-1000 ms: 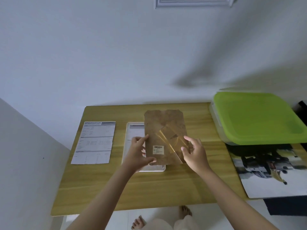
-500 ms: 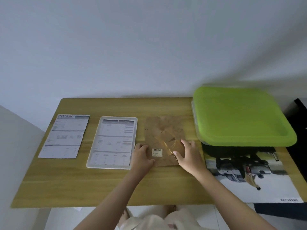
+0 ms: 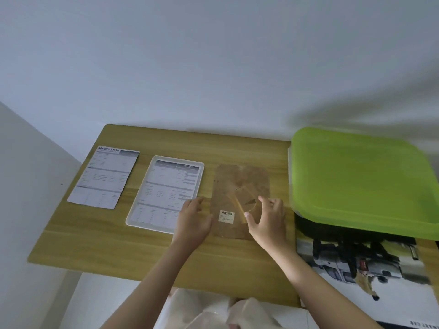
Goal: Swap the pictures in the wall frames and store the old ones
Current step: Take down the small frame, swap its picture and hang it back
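Note:
A brown frame backing board [image 3: 240, 186] with a barcode sticker and a fold-out stand lies flat on the wooden table [image 3: 107, 241]. My left hand [image 3: 193, 219] hovers at its left edge, fingers apart, holding nothing. Just over its lower right part my right hand [image 3: 268, 219] is spread open, lifted off the board. To the left lies a white picture frame [image 3: 166, 193], face up with a printed specification sheet in it. A loose specification sheet [image 3: 104, 178] lies further left. A car poster [image 3: 365, 274] lies at the right front.
A storage box with a green lid [image 3: 361, 181] stands at the back right, partly over the car poster. The table stands against a white wall. A grey wall runs along its left side.
I have lowered the backing board from above the white frame and laid it flat on the table to the frame's right. Both hands have let go and lifted slightly.

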